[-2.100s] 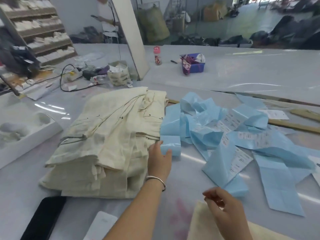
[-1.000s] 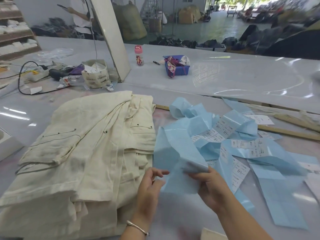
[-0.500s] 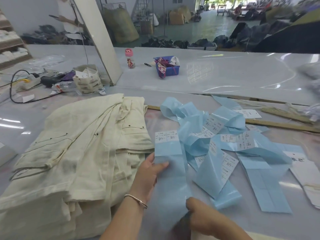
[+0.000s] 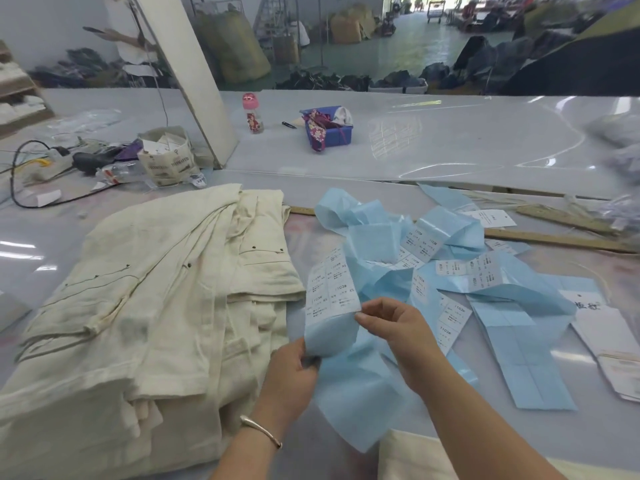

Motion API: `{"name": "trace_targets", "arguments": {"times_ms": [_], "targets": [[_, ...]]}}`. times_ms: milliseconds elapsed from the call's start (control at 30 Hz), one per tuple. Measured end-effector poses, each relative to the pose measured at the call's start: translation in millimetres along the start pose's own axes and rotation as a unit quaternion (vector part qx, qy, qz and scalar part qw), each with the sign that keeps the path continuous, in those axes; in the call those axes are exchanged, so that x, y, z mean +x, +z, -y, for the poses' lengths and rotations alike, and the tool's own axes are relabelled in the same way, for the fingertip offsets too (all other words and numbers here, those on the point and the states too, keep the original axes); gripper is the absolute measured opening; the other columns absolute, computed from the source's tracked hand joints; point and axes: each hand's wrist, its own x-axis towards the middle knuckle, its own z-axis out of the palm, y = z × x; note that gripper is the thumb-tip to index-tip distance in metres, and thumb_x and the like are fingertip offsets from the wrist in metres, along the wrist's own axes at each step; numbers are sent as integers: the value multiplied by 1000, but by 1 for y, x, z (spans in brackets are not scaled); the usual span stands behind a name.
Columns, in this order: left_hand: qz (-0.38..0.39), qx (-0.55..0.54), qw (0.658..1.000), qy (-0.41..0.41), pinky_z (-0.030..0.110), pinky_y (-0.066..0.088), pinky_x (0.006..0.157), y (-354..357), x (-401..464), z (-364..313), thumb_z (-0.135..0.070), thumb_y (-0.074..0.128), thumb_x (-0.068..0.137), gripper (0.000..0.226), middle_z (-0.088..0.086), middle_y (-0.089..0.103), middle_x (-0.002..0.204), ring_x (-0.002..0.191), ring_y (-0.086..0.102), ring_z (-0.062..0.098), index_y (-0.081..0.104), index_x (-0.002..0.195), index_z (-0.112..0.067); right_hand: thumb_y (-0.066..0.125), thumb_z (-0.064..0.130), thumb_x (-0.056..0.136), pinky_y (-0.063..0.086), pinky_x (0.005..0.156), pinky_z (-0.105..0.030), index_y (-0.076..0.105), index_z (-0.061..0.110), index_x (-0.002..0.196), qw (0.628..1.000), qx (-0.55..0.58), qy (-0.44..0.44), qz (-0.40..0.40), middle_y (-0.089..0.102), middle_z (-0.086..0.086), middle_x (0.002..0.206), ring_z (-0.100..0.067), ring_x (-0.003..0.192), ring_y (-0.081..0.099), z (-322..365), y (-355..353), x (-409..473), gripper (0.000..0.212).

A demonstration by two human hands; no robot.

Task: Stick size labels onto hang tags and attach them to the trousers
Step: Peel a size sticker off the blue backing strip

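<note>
**Label strip held up in both hands**

I held a blue label strip up between my two hands, just right of the trousers. My left hand gripped the strip's lower bend, thumb on the near side and fingers curled behind it. My right hand met the strip's right edge, where thumb and forefinger pinched together at the lowest row of white size labels; the other fingers hung loosely curled and touched nothing I could make out. The labels ran up the strip in two columns, printed side toward me. The strip's bare tail drooped down onto the table between my forearms.

The trousers lay folded in a cream stack on the table to my left. More blue strips lay tangled to the right, some with labels on them. White hang tags rested near the table's right edge, well apart from my hands.
</note>
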Motion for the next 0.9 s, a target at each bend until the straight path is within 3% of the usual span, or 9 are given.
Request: {"name": "trace_targets", "arguments": {"times_ms": [67, 133, 233, 300, 467, 533, 633, 767, 900], "targets": [[12, -47, 999, 2, 28, 54, 82, -6, 2, -5, 1, 59, 73, 54, -13, 75, 96, 95, 67, 5, 75, 92, -46, 71, 1, 81, 46, 80, -23, 67, 4, 85, 1000, 8, -21, -1, 69, -6, 83, -14, 80, 62, 3, 1, 1, 6], [81, -228, 970, -16, 26, 51, 88, -14, 9, -11, 1, 57, 64, 59, 5, 71, 117, 111, 63, 20, 71, 116, -24, 68, -2, 82, 46, 88, -32, 65, -2, 87, 999, 1, -37, 26, 67, -13, 89, -19, 87, 61, 5, 0, 0, 6], [248, -517, 817, -63, 36, 44, 101, -32, 15, -25, -9, 56, 69, 73, 24, 54, 134, 121, 53, 35, 43, 140, 7, 67, -2, 83, 45, 94, -37, 67, 2, 85, 996, -20, -43, 77, 67, -19, 96, -22, 91, 60, 5, -6, -5, 4], [236, -581, 766, -140, 40, 38, 104, -39, 22, -31, -21, 66, 67, 80, 24, 52, 128, 118, 50, 37, 45, 138, 7, 68, -1, 84, 46, 92, -36, 68, 4, 84, 992, -51, -41, 107, 68, -16, 95, -21, 89, 60, 4, -9, -7, 5], [29, -356, 908, -219, 49, 50, 97, -20, 34, -39, -29, 68, 78, 45, 23, 70, 111, 105, 66, 38, 68, 113, 0, 73, 8, 81, 40, 79, -22, 65, 26, 74, 939, -320, -76, 102, 65, 10, 84, -2, 80, 56, 6, -6, -10, 20], [-30, -347, 915, -203, 50, 52, 95, -12, 33, -42, -22, 72, 77, 31, 22, 71, 106, 100, 67, 37, 73, 101, -2, 72, 8, 80, 35, 76, -14, 60, 30, 82, 899, -414, -139, 32, 60, 16, 89, -1, 87, 52, 8, -4, -11, 25], [-68, -325, 927, -174, 50, 55, 90, -7, 30, -45, -14, 73, 82, 18, 20, 73, 100, 97, 69, 37, 75, 95, -2, 66, -7, 73, 35, 84, -7, 65, 23, 102, 894, -370, -243, -68, 60, 11, 104, -11, 100, 53, 13, -5, -13, 42], [-74, -311, 935, -155, 51, 55, 89, -2, 28, -49, -12, 70, 85, 16, 19, 74, 99, 95, 69, 36, 75, 98, -4, 75, 11, 80, 33, 95, -19, 73, 25, 109, 834, -424, -346, -77, 59, 2, 122, -18, 112, 47, 25, -2, -10, 32], [-46, -358, 918, -166, 45, 57, 80, 0, 25, -53, -7, 66, 85, 17, 21, 73, 100, 84, 69, 31, 75, 98, -4, 81, 27, 75, 38, 96, -37, 77, 27, 101, 804, -486, -340, -45, 59, -2, 129, -28, 120, 47, 31, -1, -8, 27]]}}
